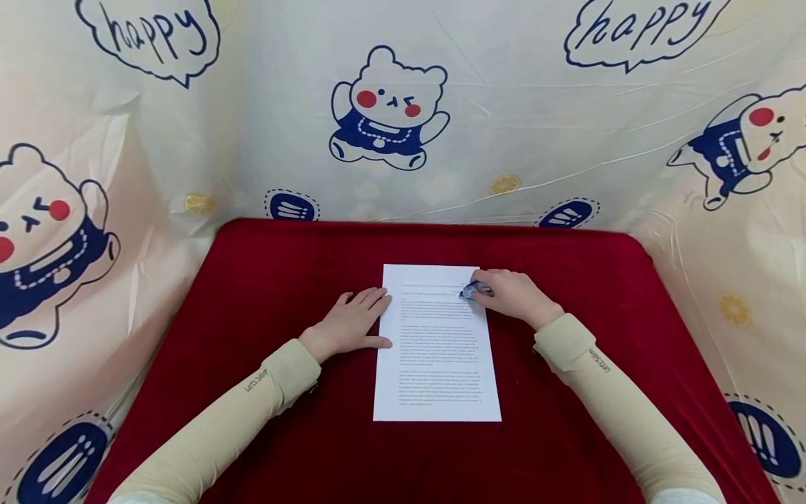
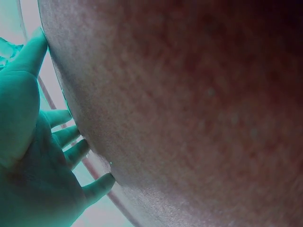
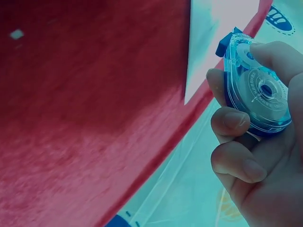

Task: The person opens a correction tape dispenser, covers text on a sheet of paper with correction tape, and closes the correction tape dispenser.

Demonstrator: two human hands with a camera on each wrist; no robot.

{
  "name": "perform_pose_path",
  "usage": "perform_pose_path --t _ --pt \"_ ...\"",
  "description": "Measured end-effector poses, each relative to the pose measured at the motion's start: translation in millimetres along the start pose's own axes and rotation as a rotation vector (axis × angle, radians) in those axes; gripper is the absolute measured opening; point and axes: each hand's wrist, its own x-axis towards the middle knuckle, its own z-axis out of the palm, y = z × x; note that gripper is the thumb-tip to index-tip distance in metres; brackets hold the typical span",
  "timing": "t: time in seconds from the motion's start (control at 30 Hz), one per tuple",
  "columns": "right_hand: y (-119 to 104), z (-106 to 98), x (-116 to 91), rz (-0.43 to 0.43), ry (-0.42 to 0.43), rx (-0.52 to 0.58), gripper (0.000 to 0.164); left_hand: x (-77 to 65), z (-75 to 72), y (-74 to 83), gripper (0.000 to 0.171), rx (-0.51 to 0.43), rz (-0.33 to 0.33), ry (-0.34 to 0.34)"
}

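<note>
Here's the right hand (image 1: 513,297), and its grip is snug: thumb on one face, fingers curled behind, pinching a clear-and-blue correction tape (image 3: 258,97). Through the clear case you can see the round spools, and there's the blue tip (image 3: 222,46), poking out beyond the fingers. The tape is over the upper right part of the sheet (image 1: 434,367), by the first lines of print; whether that tip touches the paper, I cannot tell from here.

Across to the left hand (image 1: 343,327)! Palm down, fingers spread, nothing held, fingertips and thumb resting on the sheet's left edge. In the left wrist view the fingers stand well apart.

The sheet lies flat, its long side running towards the person, small print in several blocks from top to bottom. Under it all, the table (image 1: 283,280), dressed in deep red cloth. Both forearms come in from the near side, left sleeve (image 1: 214,413) and right sleeve (image 1: 623,406), each pale beige with lettering near the cuff. And at the back, a pale curtain (image 1: 264,105), with a winking bear (image 1: 390,105) right in the middle and "happy" bubbles above on either side!
</note>
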Motion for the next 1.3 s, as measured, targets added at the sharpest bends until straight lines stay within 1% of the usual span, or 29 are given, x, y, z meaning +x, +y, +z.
perform_pose_path --t 0.2,0.43,0.6,0.83,0.97,1.3 --pt "-11.4 -0.9 5.9 -0.01 0.006 0.005 0.036 -1.1 -1.4 1.7 0.097 -0.002 0.006 -0.005" --pt "-19.4 1.8 10.8 -0.016 -0.008 0.02 0.035 -0.7 -3.5 3.7 0.097 0.001 0.0 -0.025" --pt "-22.4 1.5 11.0 -0.025 -0.005 0.017 0.035 -1.2 -7.6 5.1 0.097 0.016 0.0 -0.026" --pt "-28.4 2.7 11.8 -0.061 -0.015 0.007 0.031 -2.0 -10.4 6.0 0.096 0.012 -0.001 -0.027" --pt "-31.5 3.4 12.2 -0.083 -0.013 0.0 0.028 -1.4 -10.2 5.6 0.096 0.014 -0.003 -0.025" --pt "-38.5 2.2 10.3 -0.104 -0.017 0.0 0.027 -2.3 -8.4 4.3 0.097 0.008 -0.001 -0.019"
